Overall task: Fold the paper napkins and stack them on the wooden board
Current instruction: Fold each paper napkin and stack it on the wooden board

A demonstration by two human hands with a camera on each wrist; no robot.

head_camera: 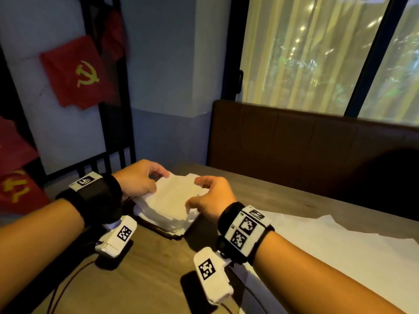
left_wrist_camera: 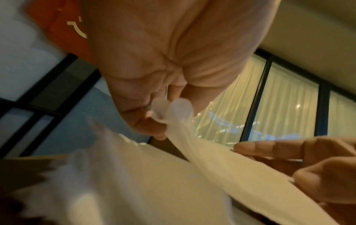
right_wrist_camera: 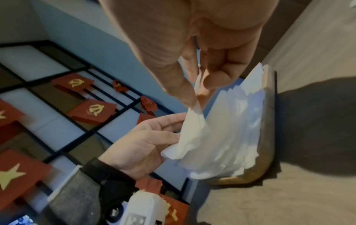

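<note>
A folded white napkin [head_camera: 175,192] is held just above a stack of folded napkins [head_camera: 163,219] on a dark wooden board [head_camera: 169,234] at the table's far left. My left hand [head_camera: 159,181] pinches the napkin's left far corner, shown close up in the left wrist view, where the left hand [left_wrist_camera: 163,121] bunches the napkin [left_wrist_camera: 212,159]. My right hand [head_camera: 193,192] pinches its right edge; in the right wrist view the right hand [right_wrist_camera: 198,94] grips the napkin [right_wrist_camera: 192,132] beside the stack [right_wrist_camera: 235,129] and board [right_wrist_camera: 268,137].
Unfolded white napkins [head_camera: 340,250] lie spread on the wooden table [head_camera: 147,279] to the right of my right forearm. A brown padded bench back [head_camera: 306,143] runs behind the table under the window. A black railing [head_camera: 106,159] with red flags stands at the left.
</note>
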